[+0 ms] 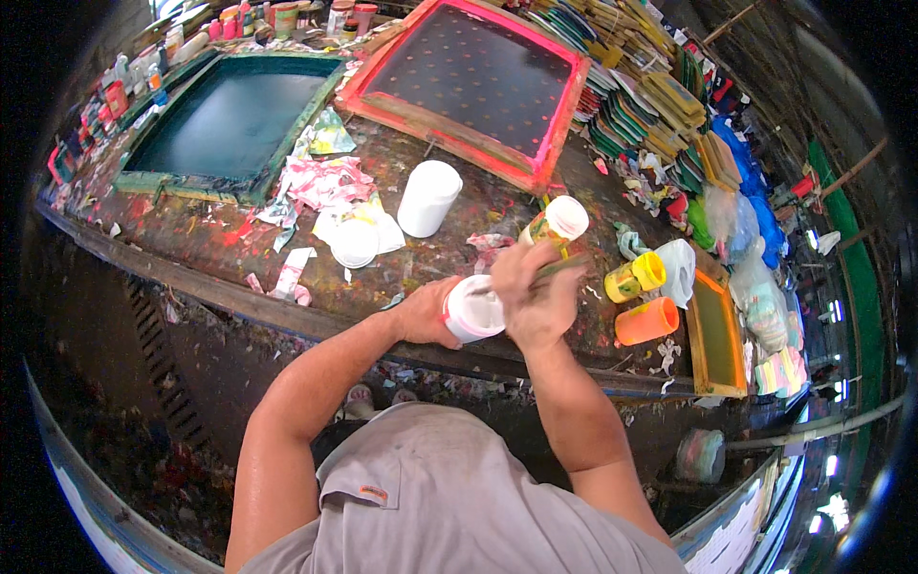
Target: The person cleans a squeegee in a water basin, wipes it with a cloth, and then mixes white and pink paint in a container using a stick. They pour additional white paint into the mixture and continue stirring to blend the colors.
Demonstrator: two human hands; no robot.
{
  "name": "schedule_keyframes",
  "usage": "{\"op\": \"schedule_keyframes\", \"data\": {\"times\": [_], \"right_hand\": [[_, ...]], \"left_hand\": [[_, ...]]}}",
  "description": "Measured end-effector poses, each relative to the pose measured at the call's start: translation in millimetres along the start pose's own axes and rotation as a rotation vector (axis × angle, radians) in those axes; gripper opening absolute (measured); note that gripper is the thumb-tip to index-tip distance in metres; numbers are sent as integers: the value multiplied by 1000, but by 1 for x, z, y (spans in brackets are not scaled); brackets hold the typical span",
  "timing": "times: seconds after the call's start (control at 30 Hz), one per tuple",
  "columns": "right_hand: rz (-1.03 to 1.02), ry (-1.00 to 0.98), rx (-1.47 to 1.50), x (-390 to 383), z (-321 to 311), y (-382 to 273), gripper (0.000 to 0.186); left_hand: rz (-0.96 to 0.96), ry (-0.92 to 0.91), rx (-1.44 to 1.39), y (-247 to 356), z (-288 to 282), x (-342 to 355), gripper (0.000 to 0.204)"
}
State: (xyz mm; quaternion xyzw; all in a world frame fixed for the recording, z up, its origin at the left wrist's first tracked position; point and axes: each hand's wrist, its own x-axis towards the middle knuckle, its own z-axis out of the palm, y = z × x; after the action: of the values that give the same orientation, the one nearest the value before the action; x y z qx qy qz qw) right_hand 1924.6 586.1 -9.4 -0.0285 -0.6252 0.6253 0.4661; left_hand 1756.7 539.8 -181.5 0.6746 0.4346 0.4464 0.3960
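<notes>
My left hand is wrapped round an open white tub at the bench's front edge. Just right of it and raised, my right hand grips a thin stick, both smeared by motion. Behind that hand stands a pale-topped yellow jar. A tall white container stands further back, with a white lid on crumpled paper to its left. On my right are a yellow jar and an orange jar.
The stained bench carries a green-framed screen, a pink-framed screen, paint pots along the back, stacked boards, bagged bundles and an orange-framed screen at right. Crumpled stained paper lies among them.
</notes>
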Motion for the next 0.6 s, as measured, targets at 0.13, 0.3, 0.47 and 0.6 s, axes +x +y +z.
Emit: {"op": "schedule_keyframes", "data": {"times": [0.13, 0.3, 0.47, 0.6], "right_hand": [[267, -230, 49, -8, -30, -23, 72], [-49, 97, 97, -5, 0, 9, 71], [259, -201, 30, 6, -26, -22, 71], [-28, 45, 96, 11, -1, 7, 71]], "left_hand": [[-53, -22, 82, 6, -1, 1, 109], [-52, -27, 63, -1, -2, 2, 108], [-56, -30, 100, 4, -5, 0, 107], [-59, -36, 84, 9, -7, 2, 110]]}}
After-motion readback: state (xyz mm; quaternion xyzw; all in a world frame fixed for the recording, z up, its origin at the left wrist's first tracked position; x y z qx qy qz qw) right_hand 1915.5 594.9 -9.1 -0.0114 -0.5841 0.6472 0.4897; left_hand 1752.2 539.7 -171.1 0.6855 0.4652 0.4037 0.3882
